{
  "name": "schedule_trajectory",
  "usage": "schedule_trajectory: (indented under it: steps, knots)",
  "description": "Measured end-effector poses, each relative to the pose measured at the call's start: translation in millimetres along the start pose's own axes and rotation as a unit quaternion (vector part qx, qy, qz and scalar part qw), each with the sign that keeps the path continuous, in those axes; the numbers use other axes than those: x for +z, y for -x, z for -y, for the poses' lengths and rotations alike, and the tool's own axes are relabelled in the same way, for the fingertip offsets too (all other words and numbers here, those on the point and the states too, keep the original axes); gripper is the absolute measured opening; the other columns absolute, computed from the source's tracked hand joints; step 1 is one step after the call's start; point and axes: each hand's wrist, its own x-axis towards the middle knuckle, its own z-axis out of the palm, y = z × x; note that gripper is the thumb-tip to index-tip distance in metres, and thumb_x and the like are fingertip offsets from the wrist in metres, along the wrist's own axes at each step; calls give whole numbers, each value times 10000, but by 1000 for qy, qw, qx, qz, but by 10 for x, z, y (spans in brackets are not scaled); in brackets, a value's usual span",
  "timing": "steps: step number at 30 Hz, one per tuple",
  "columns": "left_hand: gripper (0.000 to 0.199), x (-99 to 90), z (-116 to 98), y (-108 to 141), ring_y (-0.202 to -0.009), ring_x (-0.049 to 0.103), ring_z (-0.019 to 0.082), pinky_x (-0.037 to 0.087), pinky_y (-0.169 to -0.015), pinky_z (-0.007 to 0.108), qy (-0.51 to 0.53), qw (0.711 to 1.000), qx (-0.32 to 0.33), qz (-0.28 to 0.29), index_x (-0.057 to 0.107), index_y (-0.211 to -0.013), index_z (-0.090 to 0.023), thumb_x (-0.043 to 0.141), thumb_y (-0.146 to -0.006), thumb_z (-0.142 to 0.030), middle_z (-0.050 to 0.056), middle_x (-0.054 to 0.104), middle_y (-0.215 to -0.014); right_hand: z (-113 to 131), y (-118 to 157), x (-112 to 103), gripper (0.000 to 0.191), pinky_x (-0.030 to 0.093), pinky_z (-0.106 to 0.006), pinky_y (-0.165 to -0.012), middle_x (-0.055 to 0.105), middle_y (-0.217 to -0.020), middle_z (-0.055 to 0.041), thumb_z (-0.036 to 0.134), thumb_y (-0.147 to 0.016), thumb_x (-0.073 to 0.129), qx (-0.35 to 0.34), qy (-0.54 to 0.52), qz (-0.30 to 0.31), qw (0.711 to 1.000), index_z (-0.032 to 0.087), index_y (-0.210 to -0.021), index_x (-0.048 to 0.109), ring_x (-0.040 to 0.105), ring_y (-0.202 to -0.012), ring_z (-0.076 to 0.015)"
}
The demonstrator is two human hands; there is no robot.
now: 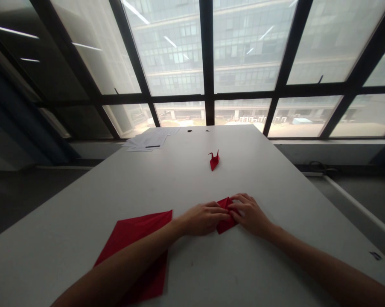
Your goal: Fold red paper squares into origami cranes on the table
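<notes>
A small folded piece of red origami paper [223, 228] lies on the white table in front of me, partly covered by my fingers. My left hand [202, 218] holds it from the left, fingers pressed together across its face. From the other side my right hand [250, 215] grips its right part, thumb and fingers bent around the edge and upper folds. Under my left forearm lies a larger sheet of red paper [141, 226] with crease lines, its middle hidden by the arm. A finished red paper crane [214, 162] stands farther back, apart from both hands.
Loose white papers [147, 138] with a dark pen [152, 146] on them lie at the table's far left. The white table [192, 183] reaches toward large framed windows. A small dark mark or tag [375, 256] shows near the right edge.
</notes>
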Motion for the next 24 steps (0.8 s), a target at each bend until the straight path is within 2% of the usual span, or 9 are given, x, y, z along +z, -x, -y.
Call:
schedule_trajectory:
  steps: [6, 10, 14, 17, 20, 24]
  knots:
    - [306, -17, -9, -5, -1203, 578, 216, 451, -1062, 354, -6, 1000, -5, -6, 637, -1214, -226, 522, -932, -189, 54, 660, -1268, 32, -5, -26, 262, 393, -411, -1010, 648, -1215, -39, 192, -845, 636, -11, -13, 8, 1000, 276, -1089, 681, 540, -1158, -241]
    - [287, -6, 0, 18, -1181, 596, 214, 456, -1056, 356, -34, 998, -42, -22, 638, -1211, -220, 508, -955, -217, 67, 622, -1313, 63, 5, -28, 220, 371, -419, -1005, 672, -1156, -37, 226, -888, 606, -7, 22, 13, 1000, 286, -1081, 693, 566, -1099, -234]
    - [309, 19, 13, 46, -1100, 633, 205, 497, -984, 327, -40, 997, -60, -10, 623, -1237, -218, 540, -940, -229, 81, 589, -1342, 103, 8, -38, 208, 342, -441, -1016, 675, -1151, -48, 244, -904, 588, 11, 61, 12, 998, 284, -1080, 691, 564, -1098, -244]
    - [380, 39, 26, 48, -1132, 619, 209, 495, -984, 322, -23, 998, -53, -2, 557, -1325, -220, 541, -946, -227, 75, 614, -1312, 112, 8, -47, 260, 333, -447, -1032, 667, -1190, -66, 241, -898, 584, 16, 67, 20, 997, 265, -1145, 662, 555, -1126, -255]
    - [343, 53, 35, 43, -1162, 609, 214, 480, -1013, 335, -17, 999, -42, -7, 587, -1296, -234, 541, -956, -249, 72, 620, -1307, 100, 7, -47, 361, 332, -443, -1048, 627, -1292, -80, 228, -905, 559, 12, 62, 26, 998, 259, -1262, 606, 526, -1195, -263]
    - [319, 46, 27, 31, -1176, 609, 201, 476, -1029, 318, 0, 999, -35, -26, 601, -1275, -220, 530, -967, -259, 77, 646, -1265, 76, -1, -38, 364, 333, -439, -1065, 594, -1357, -50, 242, -932, 517, -11, 47, 57, 997, 301, -1279, 608, 492, -1260, -249]
